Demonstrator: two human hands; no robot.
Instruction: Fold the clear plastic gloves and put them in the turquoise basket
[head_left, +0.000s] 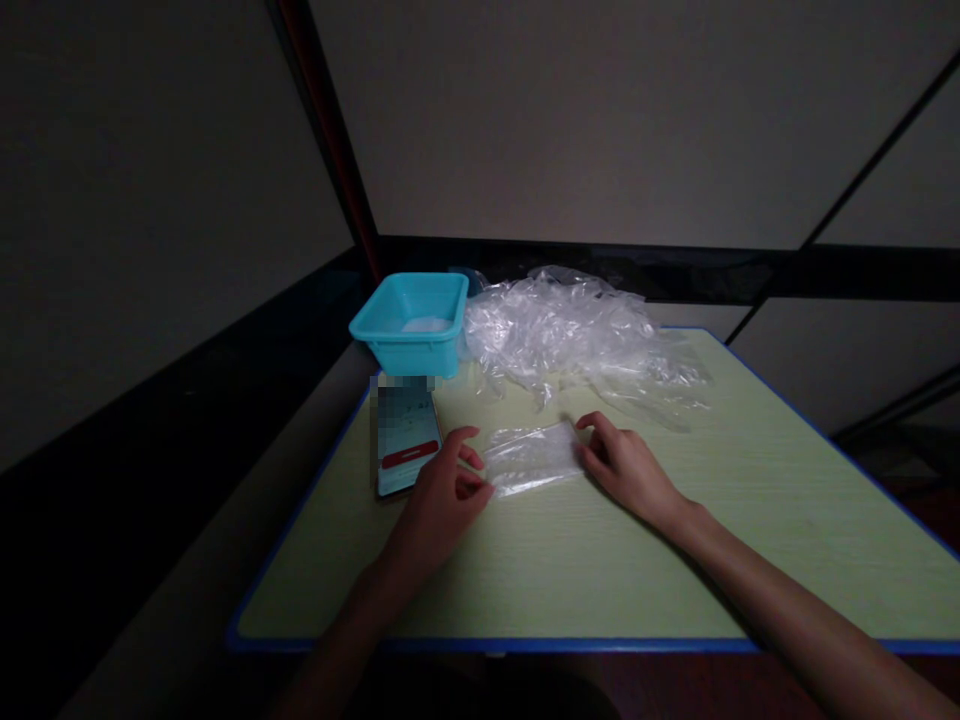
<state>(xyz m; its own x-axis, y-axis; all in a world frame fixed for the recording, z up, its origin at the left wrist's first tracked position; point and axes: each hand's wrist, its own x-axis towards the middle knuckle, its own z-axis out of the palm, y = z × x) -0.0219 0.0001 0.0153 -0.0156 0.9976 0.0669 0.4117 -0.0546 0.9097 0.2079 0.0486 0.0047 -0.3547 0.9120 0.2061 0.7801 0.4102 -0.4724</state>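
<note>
A small clear plastic bag (534,458) lies flat on the table, roughly rectangular, with shiny creases along its near edge. At its left end is my left hand (448,492), fingers bent and apart, the thumb tip touching the bag's near left corner. My right hand (630,472) rests at the opposite end. Its index finger and thumb are spread apart at the bag's right edge, and its other fingers are partly hidden. Behind the bag sits a large loose heap of crumpled clear plastic bags (562,325).
A turquoise plastic basket (414,357) stands at the back left, with something whitish inside. In front of it lies a phone (409,440) with a lit screen, close to my left hand. The pale green table (570,580) has a blue edge, and walls rise behind and left.
</note>
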